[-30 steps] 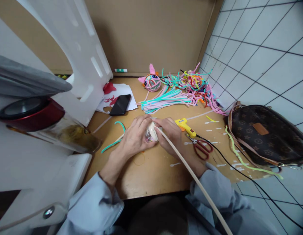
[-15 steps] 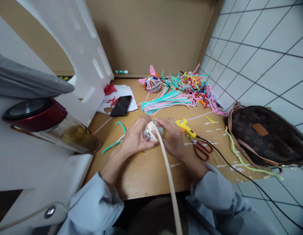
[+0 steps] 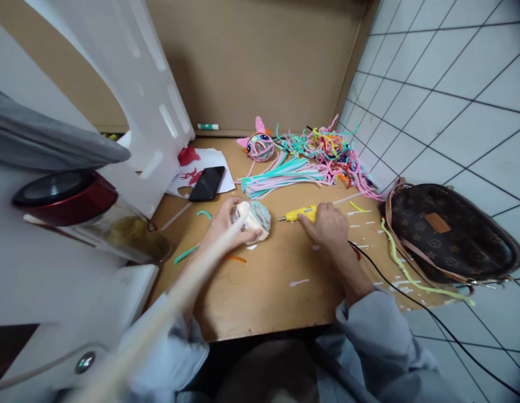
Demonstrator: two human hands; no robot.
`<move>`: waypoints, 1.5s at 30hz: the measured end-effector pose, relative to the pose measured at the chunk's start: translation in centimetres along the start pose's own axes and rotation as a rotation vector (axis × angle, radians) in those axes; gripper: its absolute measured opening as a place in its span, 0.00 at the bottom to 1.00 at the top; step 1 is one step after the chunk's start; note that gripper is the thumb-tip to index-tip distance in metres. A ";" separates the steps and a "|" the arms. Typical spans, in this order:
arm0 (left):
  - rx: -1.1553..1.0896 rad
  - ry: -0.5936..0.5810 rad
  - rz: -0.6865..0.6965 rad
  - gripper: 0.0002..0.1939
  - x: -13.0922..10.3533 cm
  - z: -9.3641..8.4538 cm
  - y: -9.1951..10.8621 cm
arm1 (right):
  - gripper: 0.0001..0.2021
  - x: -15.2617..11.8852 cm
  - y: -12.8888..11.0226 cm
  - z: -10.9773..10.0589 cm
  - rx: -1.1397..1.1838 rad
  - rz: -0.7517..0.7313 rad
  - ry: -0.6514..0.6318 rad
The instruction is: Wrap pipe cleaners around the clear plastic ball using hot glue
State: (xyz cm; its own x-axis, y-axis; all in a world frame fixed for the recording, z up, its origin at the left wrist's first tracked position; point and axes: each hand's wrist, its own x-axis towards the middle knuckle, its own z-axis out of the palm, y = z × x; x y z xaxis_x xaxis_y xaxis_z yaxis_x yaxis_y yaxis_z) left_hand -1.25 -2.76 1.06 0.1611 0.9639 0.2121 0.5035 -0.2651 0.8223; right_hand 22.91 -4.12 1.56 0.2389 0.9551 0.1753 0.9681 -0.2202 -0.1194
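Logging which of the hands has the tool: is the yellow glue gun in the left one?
No, the right hand grips the yellow glue gun, while the left hand holds the ball.

Around the black phone [image 3: 207,183]: marker [image 3: 208,127] behind, red-lidded bottle [image 3: 111,221] to the left, brown handbag [image 3: 457,240] well to the right.

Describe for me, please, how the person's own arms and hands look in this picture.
The left hand and right hand are bare, with no gloves or watch visible. The left sleeve and right sleeve are loose, pale grey-blue, ending on the forearms.
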 end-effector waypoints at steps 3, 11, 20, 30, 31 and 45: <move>-0.036 -0.017 -0.038 0.34 -0.1 -0.1 0.0 | 0.29 -0.2 0.8 -0.1 -0.123 0.031 -0.161; -0.047 -0.001 -0.073 0.35 0.3 -0.1 -1.1 | 0.19 0.9 2.0 0.9 0.064 0.084 -0.151; -0.190 -0.011 -0.071 0.33 0.3 -0.1 -0.6 | 0.18 2.2 1.7 -0.9 0.764 0.078 0.185; -0.179 -0.044 -0.065 0.32 0.5 -0.1 -1.0 | 0.13 2.7 -2.2 -1.3 0.748 -0.066 0.240; -0.181 -0.058 -0.076 0.33 0.4 -0.1 -1.0 | 0.14 2.5 -2.1 -0.7 0.735 -0.082 0.234; -0.261 -0.125 -0.072 0.39 0.5 -0.3 -1.0 | 0.11 2.3 -1.0 1.4 0.627 -0.401 0.507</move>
State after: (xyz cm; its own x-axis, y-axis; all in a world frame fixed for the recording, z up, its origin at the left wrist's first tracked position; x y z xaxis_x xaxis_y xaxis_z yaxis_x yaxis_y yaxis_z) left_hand -1.95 -2.03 0.52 0.2441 0.9651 0.0953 0.2844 -0.1652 0.9444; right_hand 22.39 -1.46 0.71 0.0401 0.7019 0.7112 0.8022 0.4017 -0.4417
